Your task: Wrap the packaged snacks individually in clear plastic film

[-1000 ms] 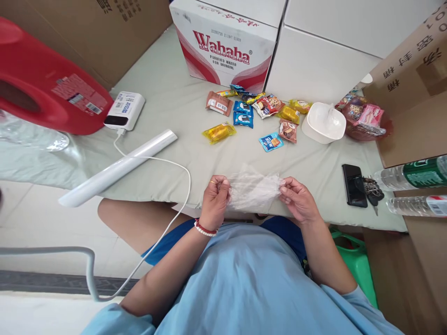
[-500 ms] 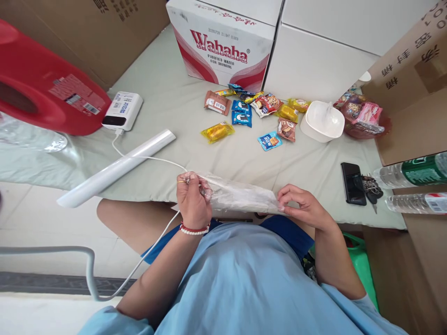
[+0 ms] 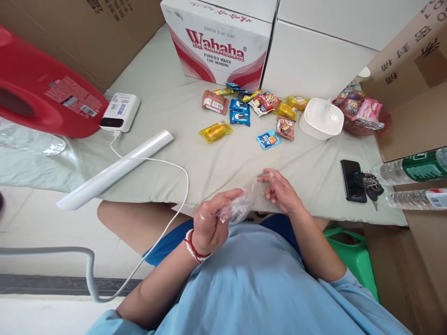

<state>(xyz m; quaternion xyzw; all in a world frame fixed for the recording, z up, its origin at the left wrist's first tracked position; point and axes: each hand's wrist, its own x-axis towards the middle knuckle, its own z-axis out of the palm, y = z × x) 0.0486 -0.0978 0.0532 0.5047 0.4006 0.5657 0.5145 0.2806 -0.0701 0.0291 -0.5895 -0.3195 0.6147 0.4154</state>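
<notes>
Clear, thin, crumpled plastic film [image 3: 239, 208] is squeezed in the left hand [image 3: 211, 221] by the near edge of the pale green, cloth-covered tabletop [image 3: 223, 163]. The right hand [image 3: 279, 191] is open beside it; I can't tell if its fingertips touch.

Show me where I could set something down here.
Bare cloth shows between the white cabled device and nearest yellow snack packet, and between the light-blue packet and black smartphone. It's crowded by the Wahaha carton, around the white bowl, and at the front edge, where the left hand holds clear plastic beside the right hand.
</notes>
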